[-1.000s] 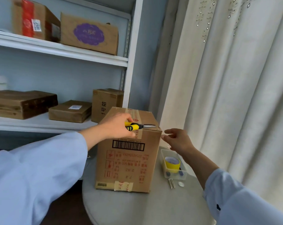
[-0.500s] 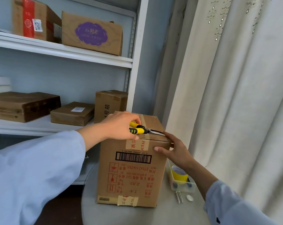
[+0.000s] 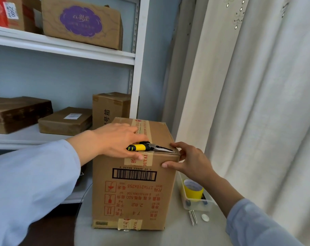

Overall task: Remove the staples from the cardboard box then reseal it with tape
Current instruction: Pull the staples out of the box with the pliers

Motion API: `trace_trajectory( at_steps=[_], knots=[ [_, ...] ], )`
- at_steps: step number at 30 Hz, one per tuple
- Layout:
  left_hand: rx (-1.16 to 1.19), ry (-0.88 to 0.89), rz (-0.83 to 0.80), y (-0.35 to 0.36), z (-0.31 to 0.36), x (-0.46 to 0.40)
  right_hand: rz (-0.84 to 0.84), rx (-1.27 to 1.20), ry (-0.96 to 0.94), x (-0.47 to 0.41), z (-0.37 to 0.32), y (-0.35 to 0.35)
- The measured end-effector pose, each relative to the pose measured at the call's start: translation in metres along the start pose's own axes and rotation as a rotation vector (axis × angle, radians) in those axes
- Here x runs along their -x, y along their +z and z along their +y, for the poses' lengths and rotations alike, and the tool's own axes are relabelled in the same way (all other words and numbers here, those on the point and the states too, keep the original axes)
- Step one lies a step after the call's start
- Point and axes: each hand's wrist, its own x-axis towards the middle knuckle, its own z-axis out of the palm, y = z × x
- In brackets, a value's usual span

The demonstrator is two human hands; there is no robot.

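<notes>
A cardboard box stands upright on a grey table, its barcode face toward the camera and printed tape running over the top seam. Both arms reach in from below, sleeves light blue. The left hand lies across the top near edge of the box, fingers curled over the yellow-and-black handles of a pair of pliers, which it grips; the metal nose points right, its tip at the box's near right top corner. The right hand wraps that same corner, fingers spread and fairly straight, thumb pressed to the front face, fingertips on the top just beside the plier tip. Right of the box, a clear plastic tray holds a yellow tape roll. Two staples lie on the table in front of the tray, beside a small white disc.

Compared with half a second ago, the pliers' nose has come closer to the corner, and the right hand keeps its hold there.
</notes>
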Motion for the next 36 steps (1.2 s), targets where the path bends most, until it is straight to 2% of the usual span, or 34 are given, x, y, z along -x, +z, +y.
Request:
trace_trajectory(
  at_steps=[5,10,12,26,36],
  knots=[
    [0.027,0.047,-0.004,-0.001,-0.009,-0.005,-0.007,0.045,-0.011,-0.002,-0.002,0.0],
    [0.029,0.072,-0.014,-0.008,-0.011,-0.01,-0.193,0.028,-0.022,-0.014,0.005,-0.002],
    [0.022,0.061,-0.027,-0.009,-0.011,-0.011,-0.22,-0.016,-0.028,-0.014,0.008,0.003],
    [0.014,0.017,-0.125,-0.017,-0.004,-0.006,-0.157,-0.098,-0.012,-0.008,0.008,0.015],
    [0.019,0.003,-0.089,-0.016,0.006,0.003,-0.145,-0.149,0.0,-0.006,0.011,0.019]
  ],
)
